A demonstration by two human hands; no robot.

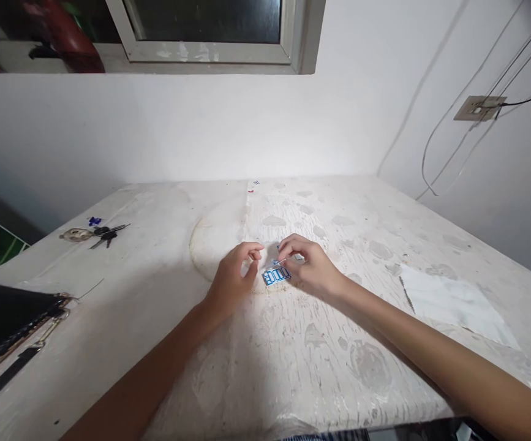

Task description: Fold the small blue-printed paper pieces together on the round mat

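Observation:
A small flat piece (277,275) with blue outlines dividing it into several cells lies on the table between my hands. My right hand (308,263) is above its right end, thumb and fingers pinched on a thin whitish sliver (280,262) that hangs over its top edge. Other small blue-and-white bits show just behind, partly hidden by those fingers. To the left, my left hand (237,269) rests near the flat piece, its thumb and curled forefinger apart and nothing visible between them.
Keys (105,234) with a fob and a blue bit lie at the left. A black bag (12,324) with a strap sits at the left front. A white cloth (458,306) lies at the right. Cables hang from a wall socket (480,108).

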